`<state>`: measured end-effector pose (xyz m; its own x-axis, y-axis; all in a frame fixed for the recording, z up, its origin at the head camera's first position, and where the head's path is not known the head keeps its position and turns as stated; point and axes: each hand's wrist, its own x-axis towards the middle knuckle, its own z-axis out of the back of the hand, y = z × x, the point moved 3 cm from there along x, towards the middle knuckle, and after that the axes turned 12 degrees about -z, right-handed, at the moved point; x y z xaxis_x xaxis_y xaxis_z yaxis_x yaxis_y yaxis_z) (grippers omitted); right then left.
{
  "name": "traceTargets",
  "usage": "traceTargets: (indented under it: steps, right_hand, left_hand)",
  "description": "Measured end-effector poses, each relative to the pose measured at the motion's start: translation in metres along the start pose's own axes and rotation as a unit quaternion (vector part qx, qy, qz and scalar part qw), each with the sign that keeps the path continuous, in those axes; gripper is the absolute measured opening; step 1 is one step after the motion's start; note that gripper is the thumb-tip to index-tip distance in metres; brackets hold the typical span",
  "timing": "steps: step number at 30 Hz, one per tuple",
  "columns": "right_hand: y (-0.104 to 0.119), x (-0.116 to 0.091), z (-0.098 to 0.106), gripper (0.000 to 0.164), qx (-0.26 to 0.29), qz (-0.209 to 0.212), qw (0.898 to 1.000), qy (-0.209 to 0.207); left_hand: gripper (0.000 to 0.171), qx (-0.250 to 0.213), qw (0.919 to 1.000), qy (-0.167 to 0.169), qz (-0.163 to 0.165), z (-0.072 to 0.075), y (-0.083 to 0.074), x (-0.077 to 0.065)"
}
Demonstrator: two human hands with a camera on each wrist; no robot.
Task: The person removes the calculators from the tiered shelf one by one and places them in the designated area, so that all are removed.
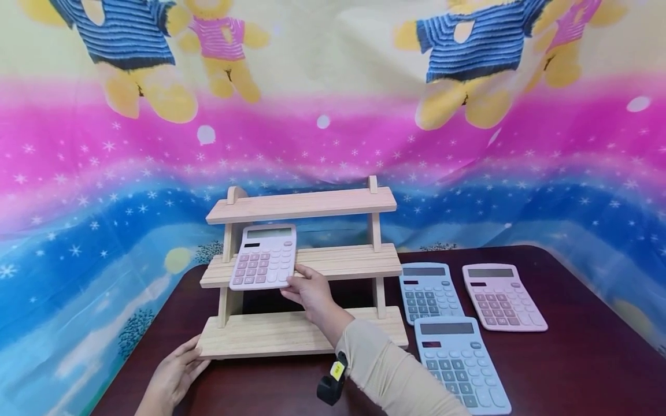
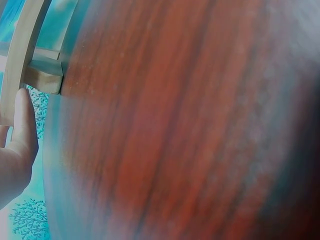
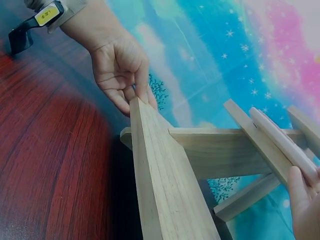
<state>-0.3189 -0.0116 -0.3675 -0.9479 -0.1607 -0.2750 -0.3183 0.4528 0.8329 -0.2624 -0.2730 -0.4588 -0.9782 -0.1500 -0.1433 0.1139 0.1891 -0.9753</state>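
A three-tier wooden display shelf [image 1: 307, 203] stands on the dark table. My right hand [image 1: 314, 296] pinches a pink calculator [image 1: 264, 260] by its lower right edge. The calculator leans back over the left part of the middle tier, its screen and keys facing me. In the right wrist view the same calculator [image 3: 280, 134] shows edge-on close along that tier. With thumb and fingers on either side, my left hand [image 1: 174, 370] grips the left end of the bottom tier [image 1: 250, 341]. The left wrist view has the thumb of that left hand [image 2: 17, 155] against the board.
Right of the shelf lie a blue calculator [image 1: 426, 292], another blue calculator [image 1: 463, 367] nearer me that overlaps its lower edge, and a pink calculator [image 1: 504, 297] at the far right. A patterned cloth backdrop [image 1: 322, 150] hangs behind the table [image 1: 572, 358].
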Motion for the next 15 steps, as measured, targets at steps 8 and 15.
traceTargets:
  steps: [8, 15]
  right_hand:
    - [0.0008, -0.0026, 0.0015, 0.044, 0.034, -0.001, 0.999, -0.003]
    - [0.0040, -0.0079, 0.0073, 0.039, 0.048, 0.003, 0.999, -0.001]
  left_hand:
    - [0.057, -0.008, 1.0000, 0.004, -0.004, -0.0010, 0.0014, -0.0007]
    - [0.058, -0.001, 1.0000, 0.007, -0.006, 0.0001, 0.0001, -0.0006]
